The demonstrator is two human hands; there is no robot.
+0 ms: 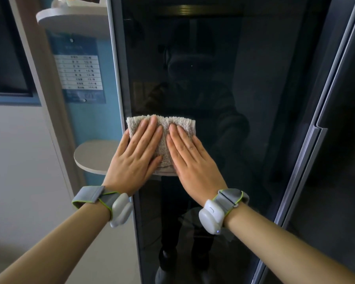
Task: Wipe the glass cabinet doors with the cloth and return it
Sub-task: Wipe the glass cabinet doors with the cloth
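Observation:
A beige terry cloth [179, 125] is pressed flat against the dark glass cabinet door [244, 99], near the door's left edge at mid height. My left hand [134, 158] lies flat on the cloth's left half, fingers straight and together. My right hand [191, 158] lies flat on its right half, fingers pointing up and to the left. Both palms hold the cloth to the glass. The cloth's lower edge is partly hidden under my hands. Both wrists wear grey bands with white sensor units.
A metal frame [119, 78] edges the door on the left. Two rounded white shelves [94, 156] [70, 19] stick out from a blue wall panel with a printed price list [80, 72]. A second glass door with a long metal handle [316, 140] stands at the right.

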